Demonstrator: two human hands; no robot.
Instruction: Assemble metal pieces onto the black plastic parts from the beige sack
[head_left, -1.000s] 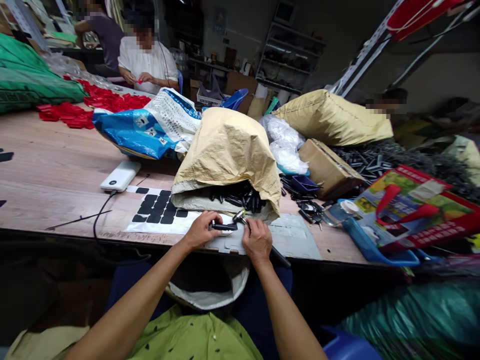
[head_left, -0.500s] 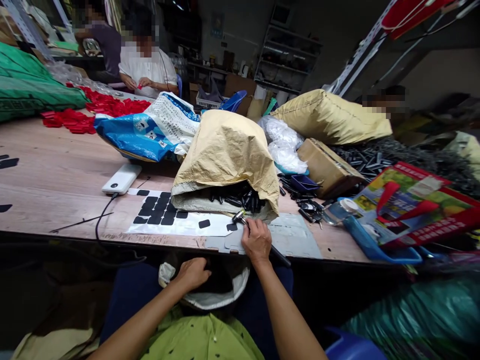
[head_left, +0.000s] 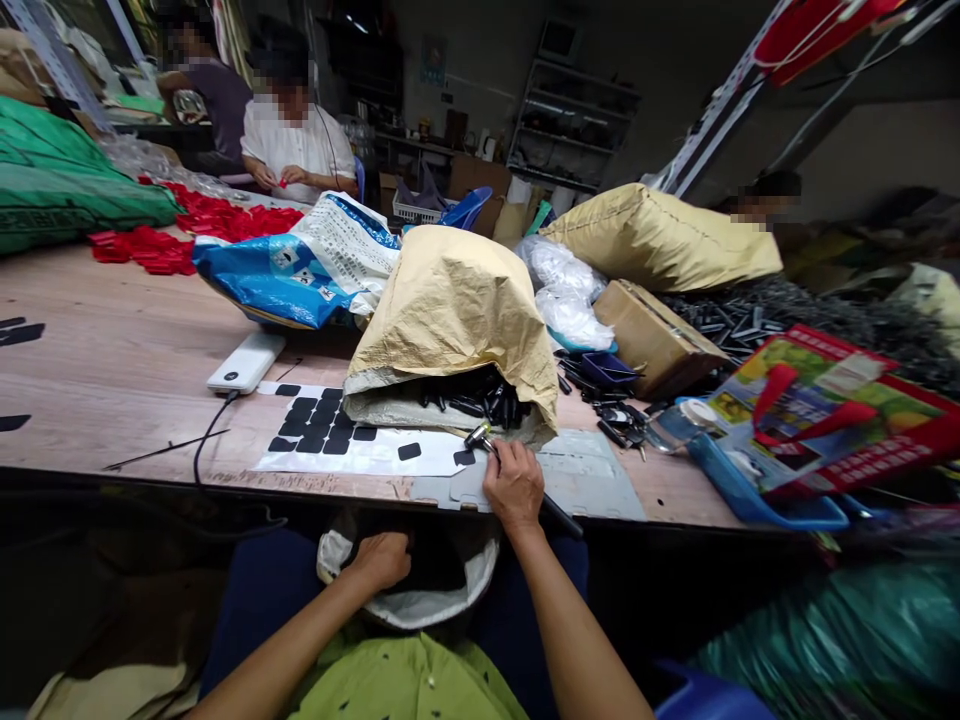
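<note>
My right hand (head_left: 515, 487) rests at the table's front edge, closed round a small hammer (head_left: 562, 517); its metal head points up-left and its black handle sticks out below my palm. Over my lap, my left hand (head_left: 384, 560) is curled at the mouth of an open white sack (head_left: 474, 585), whose inside is dark. Whatever that hand holds, if anything, is hidden. Just beyond the hammer head lies a yellowish sack (head_left: 457, 300), its mouth showing black cylindrical parts (head_left: 491, 395). A white sheet with black rounded stickers (head_left: 409, 452) lies left of my right hand.
A white power bank (head_left: 246, 364) with a cable sits on the left. At right are a blue tray (head_left: 802, 515), a colourful bag (head_left: 817, 410), a clear jar (head_left: 679, 425) and a cardboard box (head_left: 656, 335). Across the table a person (head_left: 300, 150) handles red pieces.
My left hand has turned slightly and drawn its thumb in, moving a little down and left at the sack mouth. The right hand and hammer stay put.
</note>
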